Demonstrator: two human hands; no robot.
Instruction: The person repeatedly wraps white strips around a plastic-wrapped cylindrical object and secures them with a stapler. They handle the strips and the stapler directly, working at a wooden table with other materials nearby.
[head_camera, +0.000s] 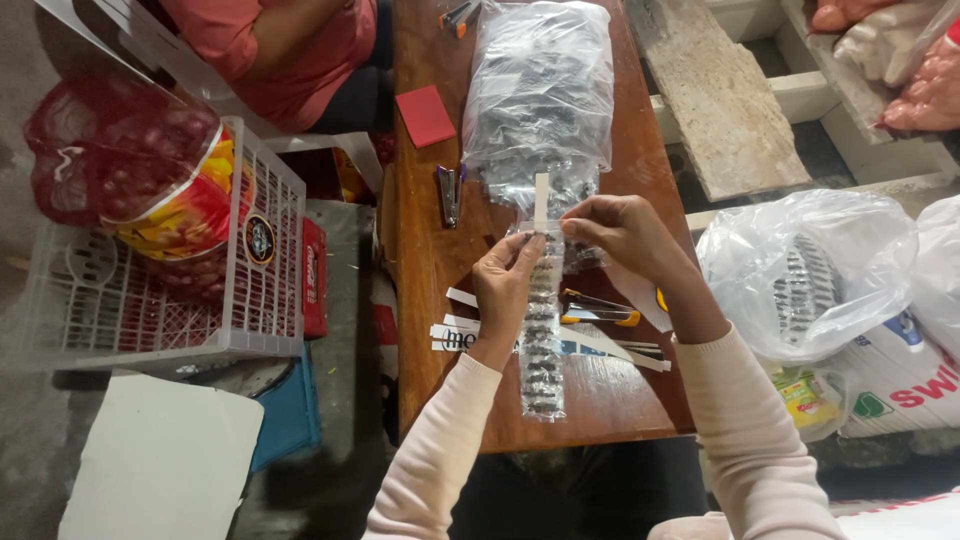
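My left hand (505, 287) and my right hand (617, 230) hold the top end of a long narrow clear plastic packet (541, 352) filled with small dark pieces, over a brown wooden table (425, 260). A white paper strip (541, 202) stands up at the packet's top, between my two hands. My right hand's fingertips pinch the packet's mouth beside the strip; my left hand grips it from the left.
A big clear bag of similar packets (540, 90) lies ahead on the table. A stapler (449, 192), a red pad (425, 115), a yellow utility knife (598, 309) and paper strips (470, 335) lie nearby. A white crate (262, 290) stands left; another person in red (290, 50) sits opposite.
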